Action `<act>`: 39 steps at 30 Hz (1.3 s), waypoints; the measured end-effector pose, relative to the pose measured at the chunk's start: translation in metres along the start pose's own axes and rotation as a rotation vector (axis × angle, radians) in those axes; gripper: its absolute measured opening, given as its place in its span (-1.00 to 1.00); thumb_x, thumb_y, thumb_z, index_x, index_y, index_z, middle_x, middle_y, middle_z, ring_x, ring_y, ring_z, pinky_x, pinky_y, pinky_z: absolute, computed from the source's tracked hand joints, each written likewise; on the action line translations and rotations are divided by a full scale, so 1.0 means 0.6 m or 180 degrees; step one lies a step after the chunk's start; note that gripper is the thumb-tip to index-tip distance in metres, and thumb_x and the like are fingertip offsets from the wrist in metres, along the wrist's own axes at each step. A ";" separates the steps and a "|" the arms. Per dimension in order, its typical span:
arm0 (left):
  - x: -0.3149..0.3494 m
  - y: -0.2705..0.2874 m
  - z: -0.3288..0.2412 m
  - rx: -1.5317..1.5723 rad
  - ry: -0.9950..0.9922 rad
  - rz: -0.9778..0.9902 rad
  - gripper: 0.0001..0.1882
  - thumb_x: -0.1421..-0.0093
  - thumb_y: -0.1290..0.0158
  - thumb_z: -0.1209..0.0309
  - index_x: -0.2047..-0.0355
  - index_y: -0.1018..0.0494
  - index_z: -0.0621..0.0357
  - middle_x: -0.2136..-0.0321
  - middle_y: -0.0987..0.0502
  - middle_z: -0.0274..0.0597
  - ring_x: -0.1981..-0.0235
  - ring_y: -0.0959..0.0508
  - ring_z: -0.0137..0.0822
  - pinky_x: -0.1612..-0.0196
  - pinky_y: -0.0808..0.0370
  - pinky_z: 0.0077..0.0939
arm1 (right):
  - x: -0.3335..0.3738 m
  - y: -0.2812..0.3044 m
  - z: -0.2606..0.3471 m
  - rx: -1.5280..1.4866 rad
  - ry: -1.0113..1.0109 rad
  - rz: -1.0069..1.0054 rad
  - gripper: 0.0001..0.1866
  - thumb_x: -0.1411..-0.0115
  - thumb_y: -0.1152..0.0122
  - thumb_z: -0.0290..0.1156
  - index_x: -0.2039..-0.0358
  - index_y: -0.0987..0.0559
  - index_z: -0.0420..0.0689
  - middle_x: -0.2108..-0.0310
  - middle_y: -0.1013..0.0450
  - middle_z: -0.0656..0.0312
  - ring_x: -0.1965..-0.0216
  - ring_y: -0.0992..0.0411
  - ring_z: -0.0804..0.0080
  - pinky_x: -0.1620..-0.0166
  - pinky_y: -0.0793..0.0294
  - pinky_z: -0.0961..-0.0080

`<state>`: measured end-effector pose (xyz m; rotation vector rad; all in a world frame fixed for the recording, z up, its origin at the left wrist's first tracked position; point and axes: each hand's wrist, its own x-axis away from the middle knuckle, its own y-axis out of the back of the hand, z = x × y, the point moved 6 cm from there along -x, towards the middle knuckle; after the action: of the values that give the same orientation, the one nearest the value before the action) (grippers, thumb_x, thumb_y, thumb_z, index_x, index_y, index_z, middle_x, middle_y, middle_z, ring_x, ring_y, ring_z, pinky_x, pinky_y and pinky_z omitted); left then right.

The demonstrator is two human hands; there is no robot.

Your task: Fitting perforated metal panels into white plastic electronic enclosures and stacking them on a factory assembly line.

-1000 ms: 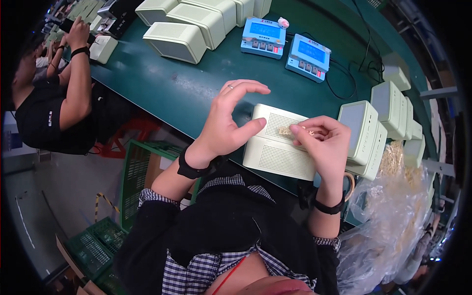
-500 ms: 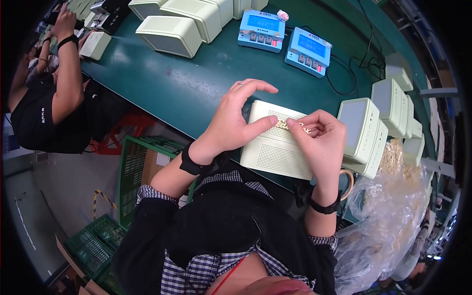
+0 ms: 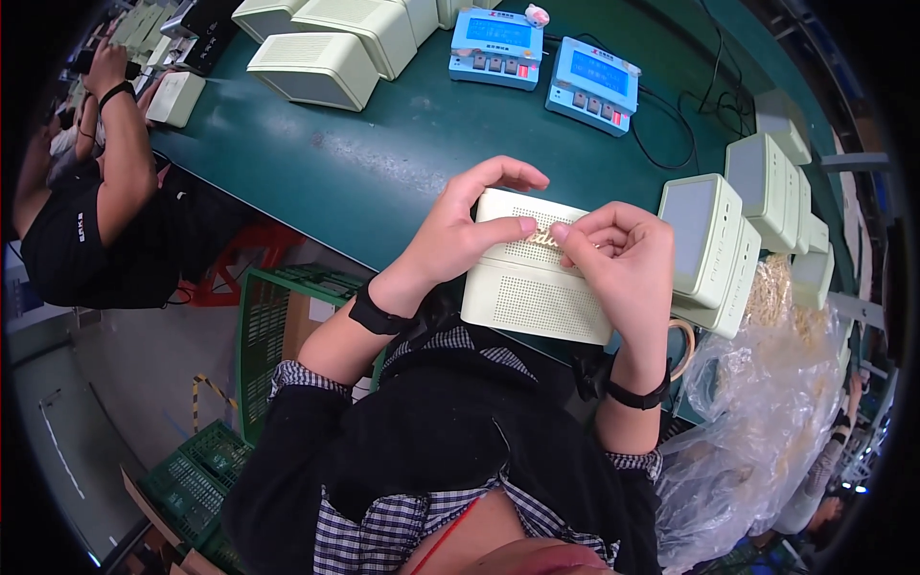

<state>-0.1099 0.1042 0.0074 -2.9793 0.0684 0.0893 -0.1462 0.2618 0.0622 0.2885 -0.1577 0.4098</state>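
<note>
A cream speaker box (image 3: 537, 305) with perforated panels lies on the bench close to my body, its upper panel between my hands. A gold script nameplate (image 3: 544, 237) sits across the holes of that panel. My left hand (image 3: 455, 228) rests at the box's left side, its thumb tip on the panel by the left end of the nameplate and its fingers apart beyond the far edge. Thumb and bent fingers of my right hand (image 3: 628, 254) pinch at the nameplate's right part, covering it.
More cream speaker boxes (image 3: 321, 69) stand at the back left, others (image 3: 692, 230) at the right. Two blue testers (image 3: 496, 48) with cables sit at the back. A clear plastic bag (image 3: 757, 383) of gold pieces lies right. Another person's arm (image 3: 129, 144) is at left.
My right fingers have shifted slightly left along the nameplate, hiding more of its right part. The left hand stays with its thumb at the left end. The whole view has shifted a little.
</note>
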 end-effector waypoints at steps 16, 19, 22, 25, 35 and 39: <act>0.005 -0.007 -0.016 -0.0428 -0.0126 -0.0035 -0.70 -0.11 -0.19 0.49 0.14 -0.43 0.25 0.10 -0.52 -0.11 0.05 -0.50 -0.33 -0.05 -0.41 -0.44 | 0.026 -0.010 0.024 0.2368 0.1121 -0.0587 -0.72 -0.13 -0.38 -0.31 0.41 -0.51 -0.26 0.69 -0.43 0.25 0.69 -0.41 0.54 0.61 -0.28 0.58; 0.004 -0.013 -0.024 -0.0556 -0.0172 -0.0073 -0.75 -0.10 -0.18 0.50 0.20 -0.44 0.23 0.17 -0.53 -0.13 0.09 -0.52 -0.32 -0.02 -0.42 -0.44 | 0.035 -0.003 0.035 0.2879 0.1007 -0.0732 -0.66 -0.15 -0.36 -0.22 0.34 -0.50 -0.25 0.68 -0.42 0.23 0.69 -0.40 0.44 0.60 -0.29 0.49; 0.004 -0.014 -0.032 -0.0700 -0.0335 -0.0170 -0.79 -0.08 -0.17 0.49 0.26 -0.45 0.21 0.27 -0.55 -0.19 0.15 -0.54 -0.30 0.03 -0.44 -0.41 | 0.036 0.020 0.031 0.3227 0.0437 -0.0694 -0.61 -0.17 -0.33 -0.15 0.25 -0.50 -0.24 0.63 -0.44 0.20 0.62 -0.44 0.34 0.54 -0.35 0.42; 0.006 -0.012 -0.034 -0.0984 -0.0503 -0.0091 -0.82 -0.09 -0.15 0.50 0.29 -0.44 0.18 0.28 -0.54 -0.18 0.17 -0.55 -0.24 0.05 -0.44 -0.39 | 0.040 0.043 0.037 0.2863 0.0729 -0.0859 -0.59 -0.17 -0.31 -0.18 0.15 -0.49 -0.25 0.36 -0.50 0.08 0.29 -0.52 0.29 0.27 -0.45 0.41; 0.012 -0.012 -0.026 -0.0642 -0.0249 -0.0139 -0.79 -0.11 -0.18 0.46 0.25 -0.45 0.19 0.23 -0.53 -0.16 0.17 -0.53 -0.29 0.06 -0.44 -0.43 | 0.002 0.026 -0.042 0.0795 0.0949 -0.0041 -0.65 -0.12 -0.32 -0.31 0.16 -0.54 -0.28 0.08 -0.38 0.07 0.01 -0.37 0.25 -0.11 -0.30 0.39; 0.005 -0.013 -0.020 -0.0517 0.0056 -0.0071 -0.72 -0.09 -0.24 0.43 0.21 -0.46 0.23 0.24 -0.54 -0.16 0.18 -0.51 -0.39 0.07 -0.43 -0.51 | -0.001 0.026 -0.049 0.0556 0.0897 -0.0018 -0.69 -0.08 -0.34 -0.36 0.21 -0.56 -0.26 0.12 -0.39 0.09 0.05 -0.39 0.27 -0.05 -0.34 0.41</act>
<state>-0.1058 0.1100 0.0204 -3.1424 0.0312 0.0693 -0.1502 0.2844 0.0380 0.3992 0.1556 0.4549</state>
